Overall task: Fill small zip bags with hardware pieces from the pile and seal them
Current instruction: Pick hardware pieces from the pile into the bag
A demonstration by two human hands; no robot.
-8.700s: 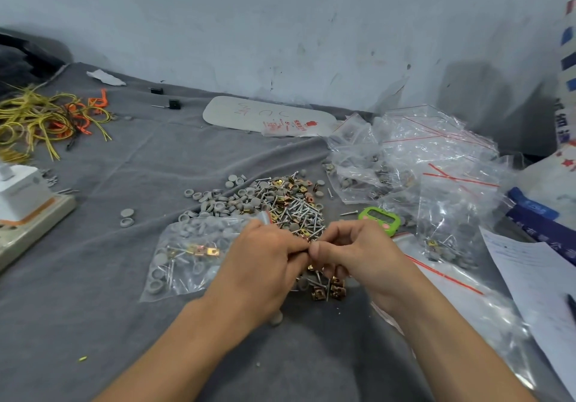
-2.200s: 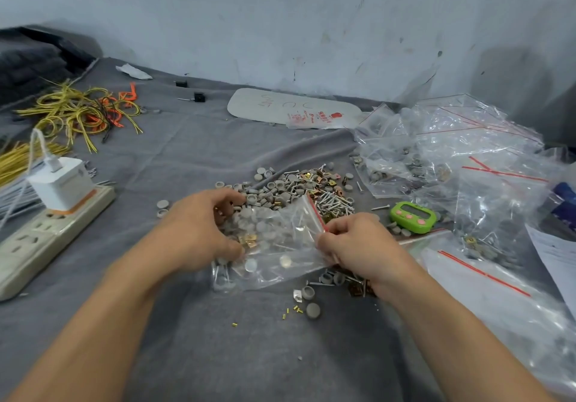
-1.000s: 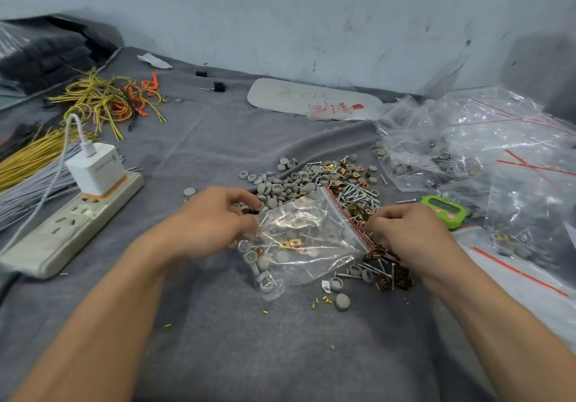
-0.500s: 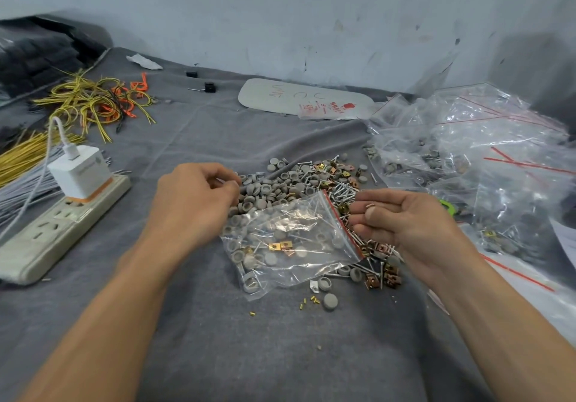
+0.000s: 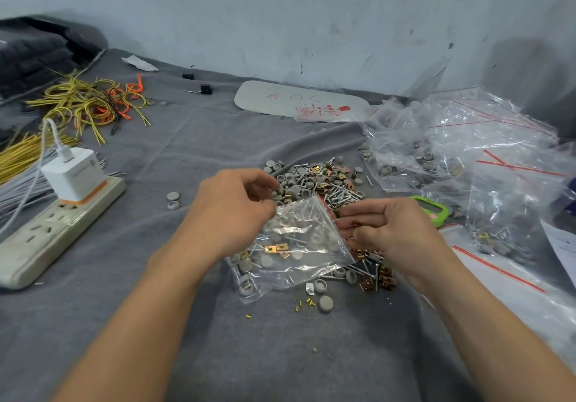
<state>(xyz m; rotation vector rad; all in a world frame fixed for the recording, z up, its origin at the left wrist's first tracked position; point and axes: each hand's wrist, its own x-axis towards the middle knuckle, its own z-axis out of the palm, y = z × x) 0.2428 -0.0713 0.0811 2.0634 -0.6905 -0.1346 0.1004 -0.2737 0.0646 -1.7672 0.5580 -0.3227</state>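
So, left hand [image 5: 230, 211]: fingers curled at zip bag [image 5: 296, 245] edge, grip unclear
right hand [image 5: 392, 230]: pinching hardware pieces [image 5: 355, 224] at bag's mouth
zip bag: lying between both hands
pile [image 5: 321, 183]: just past the fingertips

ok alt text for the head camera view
The left hand grips a corner of a clear zip bag of hardware while the right hand pinches small pieces at its red-edged mouth. A pile of screws and caps lies behind, on grey cloth.
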